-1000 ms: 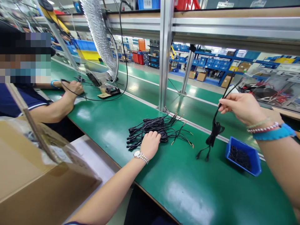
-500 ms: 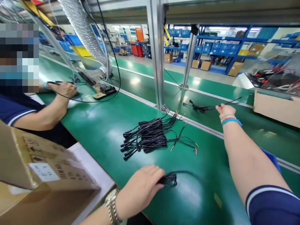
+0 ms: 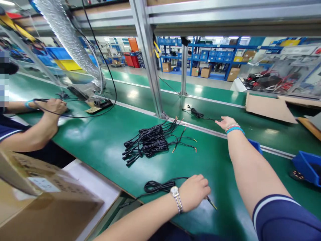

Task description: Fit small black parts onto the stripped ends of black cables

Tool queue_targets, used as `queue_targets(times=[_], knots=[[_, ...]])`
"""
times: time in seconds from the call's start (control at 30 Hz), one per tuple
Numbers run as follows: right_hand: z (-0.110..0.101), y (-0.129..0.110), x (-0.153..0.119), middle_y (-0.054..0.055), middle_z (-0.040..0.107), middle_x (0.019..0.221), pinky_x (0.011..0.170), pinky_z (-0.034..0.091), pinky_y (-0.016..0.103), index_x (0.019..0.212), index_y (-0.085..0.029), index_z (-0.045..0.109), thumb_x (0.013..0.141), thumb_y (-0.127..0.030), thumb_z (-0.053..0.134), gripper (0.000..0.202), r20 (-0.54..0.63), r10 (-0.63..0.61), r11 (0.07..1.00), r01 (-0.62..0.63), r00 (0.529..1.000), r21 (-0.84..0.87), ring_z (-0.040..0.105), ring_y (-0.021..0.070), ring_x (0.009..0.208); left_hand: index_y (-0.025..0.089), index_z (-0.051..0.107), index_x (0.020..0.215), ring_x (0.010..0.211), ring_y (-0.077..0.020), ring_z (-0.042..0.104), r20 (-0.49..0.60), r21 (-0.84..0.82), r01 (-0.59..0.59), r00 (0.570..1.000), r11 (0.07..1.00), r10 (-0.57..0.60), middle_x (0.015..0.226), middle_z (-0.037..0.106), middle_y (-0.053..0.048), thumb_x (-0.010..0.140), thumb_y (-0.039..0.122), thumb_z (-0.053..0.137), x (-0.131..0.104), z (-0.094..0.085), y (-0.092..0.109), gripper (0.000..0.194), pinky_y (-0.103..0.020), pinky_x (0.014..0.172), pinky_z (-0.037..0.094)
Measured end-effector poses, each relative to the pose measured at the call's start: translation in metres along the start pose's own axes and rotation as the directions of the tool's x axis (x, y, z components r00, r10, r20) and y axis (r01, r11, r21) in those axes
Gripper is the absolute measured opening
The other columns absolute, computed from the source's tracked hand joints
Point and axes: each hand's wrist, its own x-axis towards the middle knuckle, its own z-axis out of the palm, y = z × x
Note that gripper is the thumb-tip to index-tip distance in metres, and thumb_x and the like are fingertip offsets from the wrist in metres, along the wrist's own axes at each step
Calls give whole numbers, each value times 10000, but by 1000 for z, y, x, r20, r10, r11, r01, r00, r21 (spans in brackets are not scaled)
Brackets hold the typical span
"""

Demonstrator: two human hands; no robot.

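My left hand (image 3: 197, 193), with a watch on its wrist, is closed on the end of a black cable; a bare-wire tip sticks out past the fingers. The cable's coil (image 3: 159, 186) lies on the green bench just left of that wrist. Farther forward, my right hand (image 3: 225, 123) has its fingers apart over the far bench section, beside the tail of a small bundled black cable (image 3: 196, 112). A pile of coiled black cables (image 3: 153, 140) rests mid-bench, with connectors to the left and coloured wire ends to the right.
An open cardboard box (image 3: 57, 204) stands at the lower left. A co-worker's hand (image 3: 56, 106) is on the bench at the left. A metal post (image 3: 150, 67) rises behind the pile. Blue bins (image 3: 306, 169) and cardboard (image 3: 271, 107) are on the right.
My left hand has moved right, from the coil to the cable's end, and the coil now lies on the bench. My right hand has opened, letting go of the far cable. The view has shifted right.
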Motion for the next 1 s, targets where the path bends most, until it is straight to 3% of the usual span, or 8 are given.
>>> queue_targets(times=[0.1, 0.2, 0.27, 0.37, 0.47, 0.77, 0.9, 1.0], knots=[[-20, -13, -36, 86, 598, 830, 589, 489, 255, 948, -79, 564, 817, -176, 509, 172, 21, -12, 1000, 12, 1000, -20, 570, 103, 639, 157, 532, 740, 690, -143, 499, -82, -375, 144, 979, 916, -187, 724, 576, -28, 820, 239, 464, 10, -4, -9, 133, -251, 643, 380], [-41, -10, -99, 53, 612, 671, 532, 466, 216, 801, -89, 623, 714, -179, 624, 125, 180, -95, 992, 108, 979, -62, 550, 88, 539, 166, 497, 766, 550, -96, 435, -120, -727, 219, 893, 651, -434, 620, 525, 20, 847, 278, 398, 15, -16, -13, 170, -211, 548, 342], [-52, 3, -149, 48, 619, 631, 525, 458, 223, 800, -93, 648, 702, -256, 629, 191, 498, -158, 953, 264, 853, -149, 551, 97, 524, 167, 486, 766, 527, -84, 402, -142, -820, 170, 865, 547, -481, 604, 504, 33, 831, 304, 422, 19, -23, -10, 164, -202, 525, 318], [-60, 31, -208, 42, 645, 683, 570, 465, 251, 890, -117, 644, 687, -305, 629, 278, 677, -99, 956, 259, 729, -139, 569, 110, 560, 163, 484, 745, 506, -71, 375, -149, -866, 123, 861, 484, -486, 599, 499, 36, 805, 309, 460, 26, -24, -2, 160, -194, 508, 300], [-62, 53, -234, 24, 624, 624, 567, 453, 249, 803, -119, 642, 709, -336, 599, 240, 598, -159, 974, 224, 786, -36, 549, 102, 548, 161, 481, 758, 484, -66, 377, -81, -891, 145, 882, 431, -465, 612, 516, 28, 792, 315, 474, 33, -20, 8, 158, -194, 483, 297], [-75, 53, -225, -18, 495, 487, 402, 335, 194, 583, -137, 517, 724, -405, 559, 306, 485, -135, 991, 126, 864, 51, 449, 71, 423, 141, 522, 626, 535, -66, 376, -200, -816, 56, 907, 575, -371, 590, 498, 30, 761, 311, 530, 62, -26, 18, 217, -192, 516, 288], [-97, 31, -189, 14, 545, 583, 450, 379, 206, 710, -130, 565, 781, -418, 452, 318, 340, -276, 923, 346, 899, -168, 476, 84, 471, 146, 504, 725, 435, -38, 289, -105, -962, 29, 880, 272, -464, 573, 491, 37, 749, 356, 547, 63, -19, 5, 215, -175, 417, 196], [-118, 21, -150, 38, 608, 674, 554, 411, 210, 750, -132, 615, 803, -327, 400, 295, 382, -305, 583, 488, 872, -650, 535, 109, 579, 148, 482, 764, 401, -20, 256, -65, -998, -43, 849, 54, -525, 574, 470, 46, 725, 357, 584, 58, -15, -5, 236, -166, 384, 129]])
